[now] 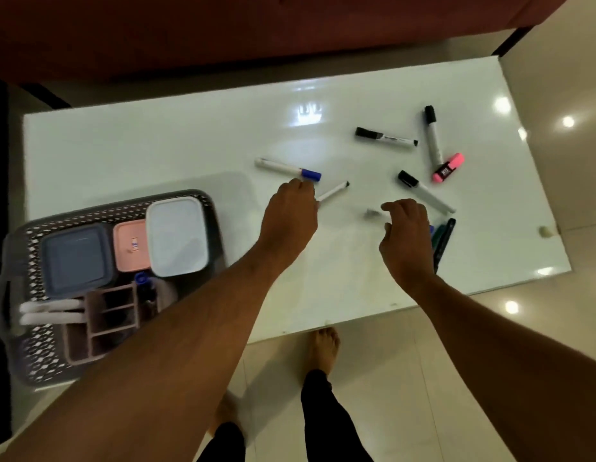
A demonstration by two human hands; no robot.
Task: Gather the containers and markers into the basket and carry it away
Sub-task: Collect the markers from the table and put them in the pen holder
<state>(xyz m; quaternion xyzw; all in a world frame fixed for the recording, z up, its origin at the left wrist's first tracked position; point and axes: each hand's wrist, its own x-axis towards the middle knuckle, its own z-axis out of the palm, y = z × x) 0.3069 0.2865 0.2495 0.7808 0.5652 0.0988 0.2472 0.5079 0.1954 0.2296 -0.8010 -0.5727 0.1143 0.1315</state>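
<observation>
A grey perforated basket [33, 348] stands on the left end of the white table [156, 145]. It holds a blue-grey container [76, 258], a pink container [130, 245], a white container [176, 236], a brown divided organizer [103, 321] and a few markers. My left hand [290, 215] pinches the end of a thin white marker [335, 191], just below a blue-capped marker [286, 168]. My right hand [406, 238] is curled round a bundle of dark markers [444, 240] that stick out behind it. A blurred grey piece [373, 213] lies by its fingertips.
Loose on the right half of the table lie three black-capped markers [385, 137] [432, 135] [425, 192] and a pink highlighter [448, 167]. A small pale object [545, 231] sits at the right edge. A red sofa [223, 28] runs behind the table. My feet stand on tiled floor.
</observation>
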